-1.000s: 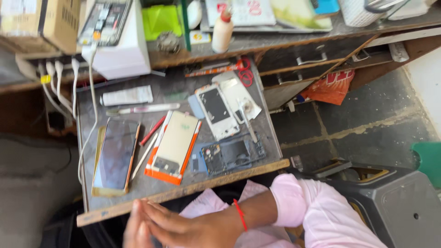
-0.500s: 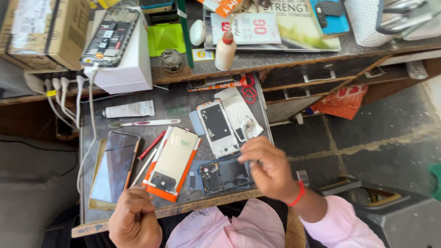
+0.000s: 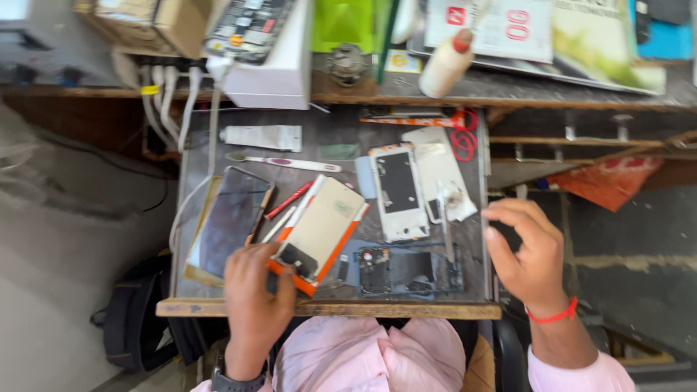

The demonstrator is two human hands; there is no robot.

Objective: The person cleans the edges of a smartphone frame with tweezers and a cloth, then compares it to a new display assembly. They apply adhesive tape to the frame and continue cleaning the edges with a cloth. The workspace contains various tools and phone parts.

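Note:
My left hand point(image 3: 254, 290) rests at the near edge of the grey work tray point(image 3: 330, 152), its fingers gripping the near end of a phone with an orange rim point(image 3: 319, 232). My right hand point(image 3: 526, 250) hovers at the tray's right edge with its fingers curled apart and nothing visible in them. Between my hands lies an opened phone body with a bare circuit board point(image 3: 399, 270). A pair of tweezers point(image 3: 446, 229) lies just left of my right hand. A white phone frame point(image 3: 398, 192) lies behind the opened body.
A dark phone screen point(image 3: 232, 218) lies on the tray's left side. Behind it are a toothbrush point(image 3: 283, 163), a white tube point(image 3: 261, 136) and red scissors point(image 3: 457, 134). The shelf behind holds a white box point(image 3: 272, 65), a bottle point(image 3: 444, 65) and cables point(image 3: 167, 94). A black backpack point(image 3: 134, 327) sits low left.
My right hand has left the opened phone body and moved right to the tray's edge. My left hand has come forward onto the orange-rimmed phone.

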